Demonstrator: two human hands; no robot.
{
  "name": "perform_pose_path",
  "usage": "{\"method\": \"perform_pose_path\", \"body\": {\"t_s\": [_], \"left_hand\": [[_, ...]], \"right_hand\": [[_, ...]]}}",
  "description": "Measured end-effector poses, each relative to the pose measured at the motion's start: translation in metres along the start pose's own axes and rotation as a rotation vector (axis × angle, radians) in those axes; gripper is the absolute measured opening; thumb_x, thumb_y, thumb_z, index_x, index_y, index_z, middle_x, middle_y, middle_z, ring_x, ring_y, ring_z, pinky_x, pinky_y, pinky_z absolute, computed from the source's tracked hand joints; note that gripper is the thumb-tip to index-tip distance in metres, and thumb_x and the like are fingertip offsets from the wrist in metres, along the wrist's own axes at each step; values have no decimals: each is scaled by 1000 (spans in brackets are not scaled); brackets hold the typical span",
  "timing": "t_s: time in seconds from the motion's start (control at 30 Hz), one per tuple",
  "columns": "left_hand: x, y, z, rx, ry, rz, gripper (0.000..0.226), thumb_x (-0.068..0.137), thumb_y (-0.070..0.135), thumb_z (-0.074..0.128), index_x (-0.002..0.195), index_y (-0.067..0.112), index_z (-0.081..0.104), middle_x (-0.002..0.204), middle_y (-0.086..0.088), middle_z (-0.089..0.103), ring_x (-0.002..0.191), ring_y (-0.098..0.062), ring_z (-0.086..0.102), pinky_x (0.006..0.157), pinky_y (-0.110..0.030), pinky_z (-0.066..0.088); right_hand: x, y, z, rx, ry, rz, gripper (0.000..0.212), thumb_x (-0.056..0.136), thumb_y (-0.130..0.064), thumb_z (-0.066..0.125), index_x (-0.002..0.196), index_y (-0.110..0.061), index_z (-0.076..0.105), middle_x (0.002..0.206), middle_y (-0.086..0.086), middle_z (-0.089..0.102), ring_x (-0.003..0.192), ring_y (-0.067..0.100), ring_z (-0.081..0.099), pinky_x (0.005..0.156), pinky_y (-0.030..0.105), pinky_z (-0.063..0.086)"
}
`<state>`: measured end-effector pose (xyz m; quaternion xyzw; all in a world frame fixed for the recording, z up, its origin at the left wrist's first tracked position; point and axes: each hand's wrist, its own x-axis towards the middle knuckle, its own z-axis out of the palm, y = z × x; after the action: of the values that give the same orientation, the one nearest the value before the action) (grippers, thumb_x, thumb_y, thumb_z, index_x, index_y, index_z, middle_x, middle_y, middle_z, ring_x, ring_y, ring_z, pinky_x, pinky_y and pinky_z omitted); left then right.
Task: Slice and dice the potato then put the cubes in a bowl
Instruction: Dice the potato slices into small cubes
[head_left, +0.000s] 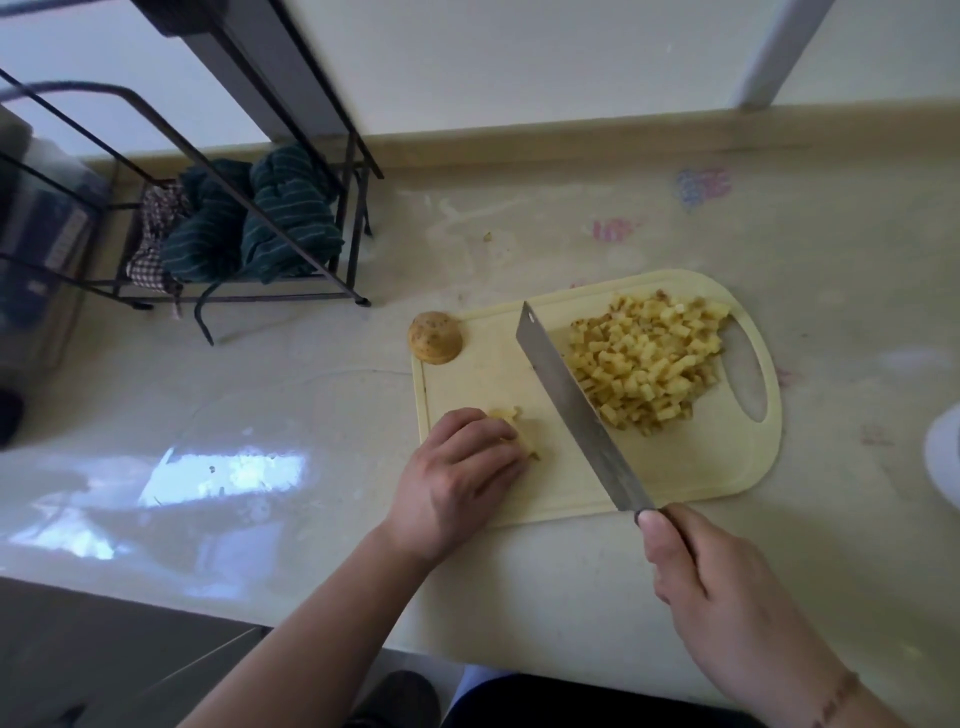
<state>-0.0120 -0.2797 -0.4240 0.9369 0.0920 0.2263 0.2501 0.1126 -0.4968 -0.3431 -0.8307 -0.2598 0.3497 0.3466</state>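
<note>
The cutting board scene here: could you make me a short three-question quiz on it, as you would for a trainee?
1. True or false: the right hand grips the knife.
2. Where does the uncut potato end sit? A) at the far left corner of the cutting board B) in a bowl C) under the knife
3. Fill in: the left hand holds down a small potato piece, while the pile of cubes lies to the ____ of the blade.

Key: 1 true; 2 A; 3 right.

no legible text, labels, numbers anywhere
</note>
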Motion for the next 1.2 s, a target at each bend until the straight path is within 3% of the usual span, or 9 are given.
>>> {"method": "perform_pose_path", "body": {"t_s": [0.13, 0.23, 0.33, 0.5, 0.6, 0.8, 0.9, 1.03, 1.2], "left_hand": [[9, -1, 6, -28, 6, -2, 9, 86, 7, 83, 89, 0, 77, 93, -11, 69, 91, -31, 65, 85, -35, 54], [7, -3, 4, 35, 2, 26, 15, 88, 17, 83, 93, 4, 77, 98, -10, 69, 89, -31, 64, 81, -39, 54], [-3, -3, -3, 40, 30, -119, 27, 87, 28, 83, 102, 6, 77, 105, -8, 66, 82, -20, 63, 71, -31, 56], [0, -2, -9, -18, -30, -257, 38, 87, 35, 74, 105, 2, 74, 103, -7, 66, 76, -11, 59, 68, -21, 52], [8, 3, -5, -54, -34, -312, 32, 82, 26, 81, 101, 2, 74, 99, -5, 67, 72, -11, 62, 69, -13, 49], [19, 8, 6, -153, 18, -351, 23, 75, 7, 79, 97, 0, 74, 98, -5, 67, 77, -12, 63, 70, -30, 57], [19, 9, 6, -215, 28, -384, 19, 76, 8, 79, 92, 0, 74, 99, -3, 66, 78, -13, 65, 72, -31, 60], [13, 9, 3, -204, -5, -355, 16, 78, 4, 80, 92, 0, 74, 103, -6, 67, 82, -7, 63, 77, -22, 57], [10, 9, 4, -123, -30, -275, 18, 80, 9, 78, 96, 1, 75, 105, -10, 67, 90, -16, 63, 75, -30, 56]], "right_hand": [[-3, -5, 1, 13, -22, -13, 43, 78, -73, 21, 72, -39, 47, 54, 0, 53, 46, 12, 47, 51, 29, 38], [-5, -12, 0, 22, -54, -37, 36, 77, -73, 22, 72, -45, 46, 55, 4, 53, 44, 11, 45, 48, 27, 36], [-7, -14, 0, -17, -56, -55, 34, 78, -72, 21, 72, -48, 45, 63, 7, 58, 48, 13, 51, 50, 25, 37], [-4, -9, 3, -38, -15, -44, 46, 85, -68, 23, 71, -31, 47, 62, 7, 59, 50, 14, 53, 50, 25, 39], [-2, -10, 5, -42, -38, -27, 44, 82, -61, 27, 68, -24, 47, 57, 11, 57, 51, 14, 54, 51, 27, 39], [-3, -11, 13, -58, -76, -67, 36, 84, -69, 19, 73, -43, 41, 64, -3, 58, 50, 11, 51, 51, 24, 36], [-2, -11, 12, -49, -76, -41, 38, 78, -72, 17, 72, -43, 42, 67, 0, 59, 51, 13, 52, 52, 28, 38], [-2, -9, 11, -28, -98, -28, 44, 79, -72, 20, 73, -35, 43, 59, 5, 52, 47, 12, 45, 50, 29, 37], [-1, -11, 8, -52, -81, -36, 44, 78, -72, 21, 74, -35, 44, 62, 6, 55, 48, 13, 47, 51, 29, 38]]}}
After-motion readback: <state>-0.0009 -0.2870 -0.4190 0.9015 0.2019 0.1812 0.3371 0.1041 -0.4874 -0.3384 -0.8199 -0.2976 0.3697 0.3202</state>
